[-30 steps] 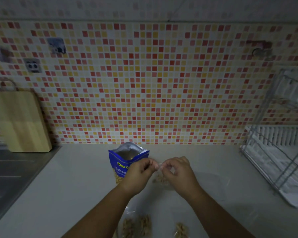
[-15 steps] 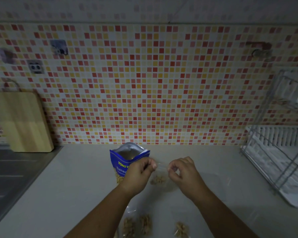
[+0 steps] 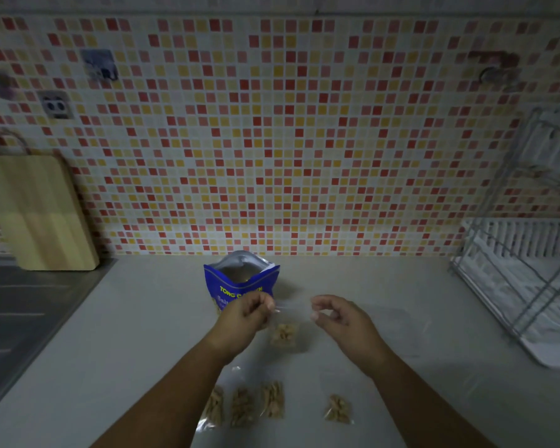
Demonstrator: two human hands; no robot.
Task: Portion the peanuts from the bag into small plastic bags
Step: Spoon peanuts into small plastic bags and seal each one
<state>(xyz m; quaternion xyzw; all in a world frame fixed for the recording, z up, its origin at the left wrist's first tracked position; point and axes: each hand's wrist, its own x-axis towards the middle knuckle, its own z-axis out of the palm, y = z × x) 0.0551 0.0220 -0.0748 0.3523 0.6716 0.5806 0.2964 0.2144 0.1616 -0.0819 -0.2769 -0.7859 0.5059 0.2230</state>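
Peanuts hang in the small bag, left hand pinching a corner, right hand curled, grip unclear; a half-sealed top could spill them.

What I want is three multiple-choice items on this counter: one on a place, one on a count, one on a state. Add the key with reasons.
1. Where is the wooden cutting board?
A. In the dish rack
B. Leaning on the tiled wall at far left
C. Flat on the floor

2. How many filled small bags lie in the near row on the counter?
A. Two
B. Four
C. Seven

3. How is the blue peanut bag?
A. Sealed, lying flat
B. Torn in half
C. Upright, top open

Key: 1 B, it stands against the tiles beside the steel sink; 2 B, three lie together and one apart to the right; 3 C, its foil inside shows through the open mouth.
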